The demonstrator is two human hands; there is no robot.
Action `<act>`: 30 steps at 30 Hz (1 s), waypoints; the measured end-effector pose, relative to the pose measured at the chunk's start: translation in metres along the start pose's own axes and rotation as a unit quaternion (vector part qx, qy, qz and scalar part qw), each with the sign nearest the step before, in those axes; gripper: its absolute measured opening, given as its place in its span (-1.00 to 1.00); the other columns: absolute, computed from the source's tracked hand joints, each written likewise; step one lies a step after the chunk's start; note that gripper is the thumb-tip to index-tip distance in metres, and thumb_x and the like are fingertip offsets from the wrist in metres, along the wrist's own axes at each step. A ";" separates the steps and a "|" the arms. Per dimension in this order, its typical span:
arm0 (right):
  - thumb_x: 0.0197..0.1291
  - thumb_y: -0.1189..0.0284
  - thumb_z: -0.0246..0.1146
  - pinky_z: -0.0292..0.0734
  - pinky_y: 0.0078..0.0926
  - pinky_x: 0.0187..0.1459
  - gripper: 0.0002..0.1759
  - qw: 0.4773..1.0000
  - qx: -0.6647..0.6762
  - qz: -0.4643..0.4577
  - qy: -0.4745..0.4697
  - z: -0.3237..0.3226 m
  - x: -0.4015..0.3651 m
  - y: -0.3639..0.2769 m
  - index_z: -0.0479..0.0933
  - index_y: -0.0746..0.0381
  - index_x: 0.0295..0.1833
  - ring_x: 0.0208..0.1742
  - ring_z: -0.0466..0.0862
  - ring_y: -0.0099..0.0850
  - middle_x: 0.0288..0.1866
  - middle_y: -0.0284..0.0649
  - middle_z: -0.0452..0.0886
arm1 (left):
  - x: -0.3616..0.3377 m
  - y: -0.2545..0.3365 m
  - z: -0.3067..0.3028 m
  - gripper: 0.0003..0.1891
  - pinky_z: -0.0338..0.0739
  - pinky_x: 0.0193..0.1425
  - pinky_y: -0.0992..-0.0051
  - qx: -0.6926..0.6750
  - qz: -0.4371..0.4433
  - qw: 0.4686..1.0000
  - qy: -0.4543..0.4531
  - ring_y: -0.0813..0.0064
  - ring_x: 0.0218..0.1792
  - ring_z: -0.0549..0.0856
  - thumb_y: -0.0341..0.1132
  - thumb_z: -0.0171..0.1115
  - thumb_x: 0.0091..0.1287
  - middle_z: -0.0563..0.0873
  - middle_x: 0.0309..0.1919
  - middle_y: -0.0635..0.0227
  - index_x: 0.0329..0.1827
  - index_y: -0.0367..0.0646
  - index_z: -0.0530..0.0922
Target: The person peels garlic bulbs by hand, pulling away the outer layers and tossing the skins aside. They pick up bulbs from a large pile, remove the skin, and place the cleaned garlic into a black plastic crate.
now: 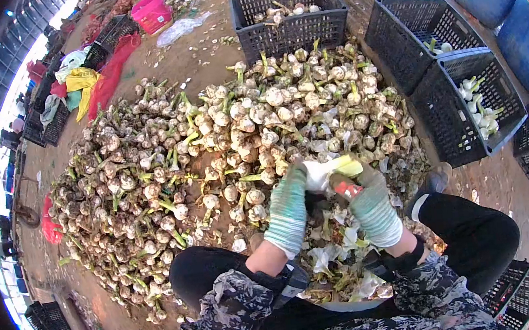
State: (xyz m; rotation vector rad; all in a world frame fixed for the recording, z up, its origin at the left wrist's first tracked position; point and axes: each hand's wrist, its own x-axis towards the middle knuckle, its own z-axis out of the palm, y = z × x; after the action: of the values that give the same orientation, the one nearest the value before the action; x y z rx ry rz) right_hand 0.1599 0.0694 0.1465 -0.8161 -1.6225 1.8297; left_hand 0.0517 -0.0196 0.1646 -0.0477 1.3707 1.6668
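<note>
Both my hands wear pale knit gloves with green stripes and meet in front of my knees. My left hand [288,208] is closed on a white, peeled-looking garlic bulb [318,174]. Its thick yellow-green stem [348,165] points right, over the fingers of my right hand [372,204]. That hand is curled around a small red object [348,189], close under the stem; its kind I cannot tell. Below and between my wrists lie loose garlic skins and cut stems [330,256]. A broad heap of unpeeled garlic [146,180] spreads ahead and to the left.
A black crate [292,31] with some bulbs stands behind the heap. At right, another crate [464,105] holds white trimmed garlic, beside a further black crate [402,40]. A pink bucket [151,13] and red netting [112,75] lie far left. My bent knees flank the scraps.
</note>
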 end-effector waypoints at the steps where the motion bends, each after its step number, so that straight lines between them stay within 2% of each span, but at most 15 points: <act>1: -0.02 0.60 0.26 0.44 -0.58 -0.09 -0.53 1.000 0.001 0.002 0.002 -0.001 0.000 -0.005 0.38 0.34 0.08 -0.14 0.55 -0.53 -0.11 -0.20 0.59 | 0.001 -0.004 0.000 -0.66 0.52 -0.48 0.62 0.002 -0.002 1.000 0.000 0.55 -0.51 0.59 -0.15 0.10 0.31 0.60 -0.43 0.34 -0.02 -0.23 0.46; 4: -0.10 0.65 0.26 0.46 -0.57 -0.12 -0.52 0.997 -0.033 -0.063 -0.021 -0.001 0.003 -0.013 0.41 0.27 0.04 -0.19 0.58 -0.45 -0.18 -0.19 0.59 | -0.007 -0.011 0.006 -0.55 0.51 -0.06 0.59 0.086 0.268 0.958 -0.049 0.57 -0.15 0.55 -0.42 0.21 0.23 0.58 -0.15 0.30 0.18 -0.34 0.35; 7: -0.12 0.64 0.26 0.49 -0.53 -0.15 -0.54 0.945 -0.240 -0.213 -0.068 -0.009 0.002 -0.039 0.44 0.25 0.01 -0.22 0.61 -0.39 -0.21 -0.17 0.60 | -0.016 0.009 -0.002 -0.50 0.50 -0.01 0.58 0.078 0.143 0.977 -0.139 0.57 -0.13 0.55 -0.36 0.25 0.21 0.57 -0.09 0.29 0.19 -0.34 0.33; 9: -0.10 0.64 0.25 0.52 -0.50 -0.13 -0.58 0.987 -0.097 -0.092 -0.088 -0.018 -0.001 -0.043 0.47 0.29 -0.02 -0.20 0.62 -0.38 -0.19 -0.16 0.61 | -0.020 0.017 -0.007 -0.46 0.53 -0.07 0.60 0.040 0.109 0.978 -0.171 0.57 -0.13 0.57 -0.29 0.28 0.19 0.57 -0.08 0.29 0.18 -0.35 0.34; 10: -0.08 0.64 0.24 0.54 -0.48 -0.13 -0.59 0.980 0.167 0.037 -0.102 -0.024 0.000 -0.041 0.46 0.31 -0.01 -0.18 0.63 -0.36 -0.18 -0.16 0.60 | -0.020 0.020 -0.009 -0.36 0.55 -0.08 0.55 0.018 0.081 0.971 -0.226 0.50 -0.12 0.59 -0.16 0.32 0.13 0.57 -0.06 0.25 0.20 -0.33 0.32; 12: -0.03 0.64 0.21 0.58 -0.48 -0.13 -0.64 0.842 0.488 0.219 -0.066 -0.025 -0.004 -0.039 0.44 0.36 -0.03 -0.16 0.63 -0.35 -0.16 -0.16 0.60 | -0.019 0.021 -0.009 -0.25 0.60 -0.15 0.51 -0.021 0.047 0.955 -0.290 0.39 -0.16 0.63 0.01 0.33 0.06 0.57 -0.05 0.20 0.20 -0.33 0.30; 15: 0.04 0.59 0.20 0.57 -0.51 -0.13 -0.68 0.901 0.406 0.149 -0.020 -0.021 0.001 -0.015 0.44 0.32 -0.03 -0.20 0.63 -0.39 -0.17 -0.20 0.59 | 0.002 0.000 -0.011 -0.22 0.59 -0.10 0.50 0.029 0.101 0.987 -0.125 0.39 -0.15 0.62 0.05 0.36 0.02 0.57 -0.06 0.21 0.17 -0.33 0.31; 16: 0.08 0.60 0.16 0.56 -0.57 -0.12 -0.73 0.929 0.321 0.182 -0.025 -0.021 -0.003 -0.037 0.46 0.29 -0.06 -0.24 0.62 -0.44 -0.21 -0.23 0.59 | -0.001 -0.003 -0.002 -0.23 0.57 -0.05 0.49 -0.066 0.126 0.973 -0.182 0.41 -0.16 0.61 0.01 0.38 0.01 0.58 -0.11 0.25 0.17 -0.32 0.29; 19: 0.09 0.63 0.09 0.55 -0.62 -0.25 -0.79 0.998 -0.051 -0.002 -0.045 -0.021 -0.007 -0.026 0.47 0.31 -0.12 -0.30 0.61 -0.45 -0.27 -0.20 0.59 | -0.016 0.004 -0.003 -0.18 0.53 -0.08 0.56 0.246 0.278 0.918 -0.140 0.51 -0.19 0.57 -0.10 0.46 -0.05 0.57 -0.22 0.31 0.21 -0.30 0.25; 20: 0.10 0.59 0.10 0.55 -0.58 -0.25 -0.83 0.996 0.073 0.009 -0.058 -0.021 -0.002 -0.033 0.48 0.32 -0.15 -0.30 0.62 -0.41 -0.26 -0.18 0.60 | -0.005 0.008 -0.017 -0.20 0.51 -0.12 0.59 0.147 0.047 0.968 -0.197 0.56 -0.21 0.56 -0.11 0.51 -0.11 0.56 -0.23 0.35 0.17 -0.25 0.32; 23: 0.11 0.46 0.19 0.52 -0.57 -0.32 -0.72 0.945 0.311 0.034 0.098 -0.050 0.041 0.009 0.42 0.34 -0.07 -0.33 0.60 -0.43 -0.33 -0.23 0.57 | -0.021 0.011 -0.014 -0.30 0.44 0.08 0.47 0.066 0.114 0.963 -0.233 0.52 -0.02 0.52 -0.31 0.50 -0.10 0.55 -0.05 0.35 0.16 -0.17 0.37; 25: 0.05 0.47 0.22 0.49 -0.49 -0.30 -0.61 0.959 -0.274 0.056 -0.045 -0.078 0.053 0.061 0.40 0.28 0.04 -0.29 0.60 -0.39 -0.30 -0.22 0.59 | -0.016 0.020 -0.015 -0.27 0.36 0.19 0.42 0.154 0.167 0.940 -0.256 0.45 0.07 0.49 -0.32 0.48 -0.07 0.51 0.05 0.29 0.22 -0.16 0.34; 27: 0.00 0.43 0.26 0.48 -0.43 -0.28 -0.59 0.736 -0.571 0.114 -0.345 -0.054 0.019 0.041 0.46 0.18 0.05 -0.28 0.60 -0.33 -0.26 -0.18 0.62 | -0.014 0.017 -0.017 -0.23 0.31 0.23 0.43 0.266 0.269 0.889 -0.258 0.39 0.14 0.45 -0.33 0.46 -0.06 0.47 0.13 0.23 0.26 -0.18 0.30; 28: -0.02 0.28 0.29 0.50 -0.44 -0.30 -0.63 0.733 -0.522 -0.023 -0.437 -0.053 0.013 0.044 0.55 0.09 -0.03 -0.32 0.61 -0.27 -0.24 -0.13 0.62 | -0.013 0.018 -0.017 -0.21 0.31 0.23 0.44 0.227 0.270 0.892 -0.283 0.35 0.16 0.44 -0.37 0.45 -0.07 0.44 0.16 0.19 0.28 -0.22 0.27; 30: -0.01 0.21 0.26 0.50 -0.44 -0.30 -0.64 0.724 -0.549 0.087 -0.409 -0.063 0.022 0.038 0.57 0.12 -0.09 -0.33 0.61 -0.25 -0.22 -0.11 0.62 | -0.005 0.014 -0.022 -0.22 0.32 0.23 0.44 0.259 0.279 0.890 -0.252 0.36 0.16 0.45 -0.38 0.45 -0.07 0.45 0.16 0.18 0.27 -0.24 0.27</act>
State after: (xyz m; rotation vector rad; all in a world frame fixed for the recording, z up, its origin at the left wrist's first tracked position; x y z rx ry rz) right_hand 0.1921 0.1233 0.1022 -0.5623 -3.4504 1.1914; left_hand 0.0339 -0.0386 0.1697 1.1057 1.4350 1.5285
